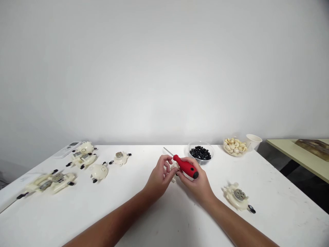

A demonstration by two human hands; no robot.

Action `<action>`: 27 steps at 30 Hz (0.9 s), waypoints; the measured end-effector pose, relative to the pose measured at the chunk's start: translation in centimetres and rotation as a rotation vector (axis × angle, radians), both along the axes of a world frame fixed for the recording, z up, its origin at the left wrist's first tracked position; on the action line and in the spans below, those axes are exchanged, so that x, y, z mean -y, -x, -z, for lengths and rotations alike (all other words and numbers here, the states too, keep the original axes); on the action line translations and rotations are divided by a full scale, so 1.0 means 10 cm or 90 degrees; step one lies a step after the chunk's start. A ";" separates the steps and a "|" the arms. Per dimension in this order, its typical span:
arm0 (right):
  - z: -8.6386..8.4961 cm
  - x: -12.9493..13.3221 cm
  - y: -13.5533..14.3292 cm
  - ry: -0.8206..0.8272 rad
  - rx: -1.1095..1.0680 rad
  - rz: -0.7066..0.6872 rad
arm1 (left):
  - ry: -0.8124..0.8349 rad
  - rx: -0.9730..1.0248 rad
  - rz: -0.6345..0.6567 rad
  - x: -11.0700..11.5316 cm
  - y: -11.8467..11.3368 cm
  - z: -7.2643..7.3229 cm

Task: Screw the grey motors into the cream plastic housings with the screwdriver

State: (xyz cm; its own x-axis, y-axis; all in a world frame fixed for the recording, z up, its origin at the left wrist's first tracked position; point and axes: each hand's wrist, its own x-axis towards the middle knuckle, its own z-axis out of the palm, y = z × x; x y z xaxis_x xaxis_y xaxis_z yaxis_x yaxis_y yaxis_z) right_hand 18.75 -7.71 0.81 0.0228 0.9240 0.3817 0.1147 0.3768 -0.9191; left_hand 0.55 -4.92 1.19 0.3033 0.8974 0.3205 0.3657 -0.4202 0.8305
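Observation:
My right hand (196, 180) is closed around a red screwdriver (185, 166) with a black end cap. Its metal shaft points up and to the left, away from me. Close beside it, my left hand (160, 176) pinches a small cream plastic part (174, 167), mostly hidden by fingers. The right fingertips also reach that part, with a bit of black showing there. Just beyond my hands stands a clear round bowl (201, 153) of small black pieces.
Several cream plastic assemblies (100, 172) with black tips lie at the left, near a white remote control (68, 150). Another assembly (238, 197) lies at the right. At the back right are a clear container of cream curved pieces (235, 146) and a white cup (254, 140).

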 end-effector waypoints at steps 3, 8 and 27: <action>-0.04 0.01 0.00 0.015 -0.032 -0.013 | -0.021 -0.008 0.009 0.01 -0.01 -0.01; -0.14 0.05 -0.02 0.040 -0.060 -0.023 | -0.065 -0.027 0.063 0.00 0.01 -0.05; -0.18 0.07 -0.03 0.062 -0.092 -0.007 | -0.049 -0.018 0.090 0.00 0.02 -0.05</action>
State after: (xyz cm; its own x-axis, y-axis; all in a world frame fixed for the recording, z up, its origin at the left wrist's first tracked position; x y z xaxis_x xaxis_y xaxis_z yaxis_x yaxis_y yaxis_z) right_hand 19.07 -8.38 2.60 0.0607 0.9571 0.2834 -0.0250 0.2853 -0.9581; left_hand 0.37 -4.97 1.73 0.4341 0.8186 0.3762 0.3211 -0.5307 0.7844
